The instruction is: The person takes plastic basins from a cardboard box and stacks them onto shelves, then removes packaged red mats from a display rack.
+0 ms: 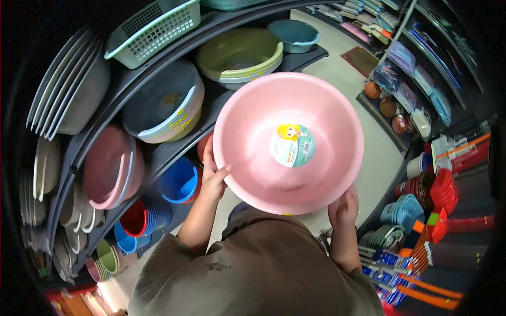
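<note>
Holding a pink basin (289, 181) in front of the torso, the left hand (212, 179) grips the left edge of the rim, its thumb over the top and its remaining fingers behind the outer wall. The right hand (345, 206) is positioned at the lower right of the rim, partly hidden by the basin; whether it is closed on the edge cannot be told. The basin is raised above the pale floor (382, 142), with its open side facing the head camera. A round label (292, 146) is located on the inner base. To the left, a dark shelf unit (158, 50) carries a pale green perforated basket (158, 31) on its upper level. Below the basket stand a nested stack of basins with a dark blue-grey interior (158, 100), an olive basin (240, 52) and a teal basin (295, 37). A blue bucket (179, 181) stands lower, near the left forearm. To the right, red dustpans (444, 192) are located near light blue containers (403, 210).
</note>
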### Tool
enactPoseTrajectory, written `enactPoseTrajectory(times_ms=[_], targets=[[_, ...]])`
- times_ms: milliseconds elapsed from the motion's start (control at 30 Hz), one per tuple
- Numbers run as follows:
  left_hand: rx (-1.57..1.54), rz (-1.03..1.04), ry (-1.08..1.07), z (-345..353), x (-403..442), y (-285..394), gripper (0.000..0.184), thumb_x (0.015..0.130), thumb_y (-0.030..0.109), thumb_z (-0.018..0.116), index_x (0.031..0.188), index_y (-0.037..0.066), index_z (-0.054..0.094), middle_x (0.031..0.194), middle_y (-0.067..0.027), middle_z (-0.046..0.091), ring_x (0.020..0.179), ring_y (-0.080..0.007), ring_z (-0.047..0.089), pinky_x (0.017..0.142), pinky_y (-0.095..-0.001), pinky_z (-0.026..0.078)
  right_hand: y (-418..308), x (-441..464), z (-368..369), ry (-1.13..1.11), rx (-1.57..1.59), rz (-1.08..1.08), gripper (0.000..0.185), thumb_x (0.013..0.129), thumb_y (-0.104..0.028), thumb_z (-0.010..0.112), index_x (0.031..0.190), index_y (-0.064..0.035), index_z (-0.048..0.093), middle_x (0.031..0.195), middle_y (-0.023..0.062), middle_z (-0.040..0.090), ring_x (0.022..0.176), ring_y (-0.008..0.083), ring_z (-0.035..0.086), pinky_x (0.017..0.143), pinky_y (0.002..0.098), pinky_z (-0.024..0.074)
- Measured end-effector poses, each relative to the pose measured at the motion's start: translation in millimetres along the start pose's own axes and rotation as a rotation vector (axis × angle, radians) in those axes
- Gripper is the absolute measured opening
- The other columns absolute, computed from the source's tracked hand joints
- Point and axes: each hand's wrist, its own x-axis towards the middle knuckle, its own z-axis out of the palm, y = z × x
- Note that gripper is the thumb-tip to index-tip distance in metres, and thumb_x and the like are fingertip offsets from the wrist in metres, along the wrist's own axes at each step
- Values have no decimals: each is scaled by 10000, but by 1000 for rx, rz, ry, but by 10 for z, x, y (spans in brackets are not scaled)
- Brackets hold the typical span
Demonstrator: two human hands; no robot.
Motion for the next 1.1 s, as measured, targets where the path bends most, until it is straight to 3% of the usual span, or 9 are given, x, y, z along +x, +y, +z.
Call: enactPoseTrajectory(times_ms=[333,367,633,767,833,900,933,1033,1100], targets=[[122,188,210,347,491,306,884,679,230,660,1407,53,191,1394,-173,306,1260,-292,360,1027,-414,320,-464,1189,323,-270,-144,-198,780,857,-354,508,1420,-31,76,1442,135,211,1321,268,255,1068,402,239],[75,160,198,377,580,366,867,699,214,659,1409,64,183,1409,-127,259,1288,-259,304,1043,-392,290,-485,1329,362,-283,-167,-205,785,856,-348,511,1422,-31,68,1443,133,207,1322,266,253,1067,400,240],[21,150,240,457,1607,627,784,749,161,565,1404,51,149,1406,-163,254,1279,-292,309,1038,-413,290,-577,2435,745,-309,-105,-116,740,840,-290,528,1412,-32,136,1420,133,267,1304,263,293,1062,392,253],[92,171,274,299,2137,506,731,765,206,580,1386,85,213,1356,-186,324,1218,-280,388,1003,-420,344,-521,2944,965,-268,-19,-66,673,845,-243,505,1398,-27,189,1403,135,302,1294,259,314,1059,396,263],[166,259,296,172,2399,522,651,807,223,567,1353,37,266,1314,-182,378,1178,-258,427,981,-397,365,-402,3193,1078,-282,21,-63,654,852,-233,494,1396,-28,194,1404,135,303,1294,257,315,1062,399,262],[140,-56,186,-106,2586,517,526,836,175,567,1282,-14,362,1217,-151,464,1115,-214,460,950,-335,366,-281,3433,1169,-293,57,-41,636,859,-223,483,1394,-29,199,1404,136,304,1293,256,316,1064,402,260],[130,127,325,77,2663,543,408,844,195,593,1176,-16,488,1112,-112,542,1027,-190,508,906,-315,391,-221,3546,1212,-282,75,-40,620,865,-212,473,1392,-28,203,1401,137,309,1293,257,317,1067,406,258],[271,-33,468,-42,2780,530,322,842,130,607,1124,-10,543,1100,-95,558,1021,-183,513,898,-306,397,-40,3863,1337,-284,96,-32,585,875,-185,450,1387,-27,215,1400,144,313,1289,274,323,1074,422,250],[268,36,465,-57,2836,442,352,845,132,594,1151,-26,520,1139,-105,538,1036,-184,502,914,-312,385,67,4018,1441,-400,169,-34,572,878,-180,435,1387,-29,220,1410,148,297,1291,295,319,1076,433,245]])
